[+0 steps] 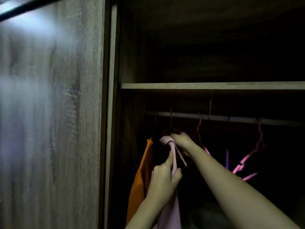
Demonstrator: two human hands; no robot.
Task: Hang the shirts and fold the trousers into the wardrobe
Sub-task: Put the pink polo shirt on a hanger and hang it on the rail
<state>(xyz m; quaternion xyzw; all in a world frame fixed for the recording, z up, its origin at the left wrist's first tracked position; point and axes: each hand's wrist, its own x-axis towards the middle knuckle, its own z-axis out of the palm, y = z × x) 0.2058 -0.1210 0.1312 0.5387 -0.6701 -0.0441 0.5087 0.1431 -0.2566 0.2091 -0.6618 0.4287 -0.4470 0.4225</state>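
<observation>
Inside the dark wardrobe, a pale pink shirt (pixel 170 212) hangs from a hanger below the rail (pixel 231 119). My left hand (pixel 163 177) pinches the shirt's front edge near the collar (pixel 166 140). At the collar's top, right under the hanger hook, my right hand (pixel 181 140) grips the fabric. An orange garment (pixel 140 176) hangs to the left of it, touching the pink shirt's side.
Empty pink hangers (pixel 247 159) and a purple hanger (pixel 227 156) hang on the rail to the right. A wooden shelf (pixel 211 85) runs above the rail. The wood-grain sliding door (pixel 52 113) fills the left side.
</observation>
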